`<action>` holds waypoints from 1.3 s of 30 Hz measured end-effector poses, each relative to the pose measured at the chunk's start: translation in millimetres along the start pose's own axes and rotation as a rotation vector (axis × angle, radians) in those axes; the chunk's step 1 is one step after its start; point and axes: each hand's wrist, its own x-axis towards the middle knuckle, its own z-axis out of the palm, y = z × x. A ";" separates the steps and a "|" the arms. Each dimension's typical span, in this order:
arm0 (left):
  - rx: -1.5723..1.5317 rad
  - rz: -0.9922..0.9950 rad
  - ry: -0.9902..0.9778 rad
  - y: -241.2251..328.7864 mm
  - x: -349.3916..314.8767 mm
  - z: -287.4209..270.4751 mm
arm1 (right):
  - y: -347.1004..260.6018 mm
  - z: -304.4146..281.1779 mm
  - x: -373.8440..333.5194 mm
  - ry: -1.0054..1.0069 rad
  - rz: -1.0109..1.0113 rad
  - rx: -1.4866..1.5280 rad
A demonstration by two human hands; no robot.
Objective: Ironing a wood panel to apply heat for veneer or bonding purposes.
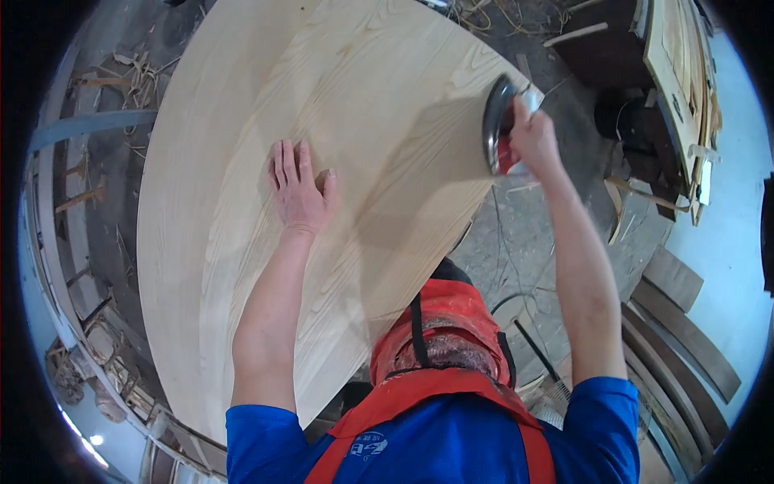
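A broad, pale wood panel [387, 153] with a visible grain and a curved outer edge spreads out before me. My left hand [302, 194] lies palm down on its middle, fingers stretched out and holding nothing. Toward the panel's right corner, my right hand [534, 141] is closed around the handle of what looks like a clothes iron [500, 129], red and white with a dark, shiny plate. The iron is tilted, its plate turned to the left. Whether its lower edge touches the wood, I cannot tell.
Wood boards and a dark cabinet-like piece [605, 48] stand at the far right. Long planks [685, 339] lean by the right wall. A cord [501, 230] trails over the grey floor. Scraps [141, 85] and a wooden frame lie on the left.
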 end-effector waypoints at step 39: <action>-0.815 -1.558 0.255 418.0 -312.5 33.0 | -17.3 91.3 -181.9 -0.941 -0.997 -0.450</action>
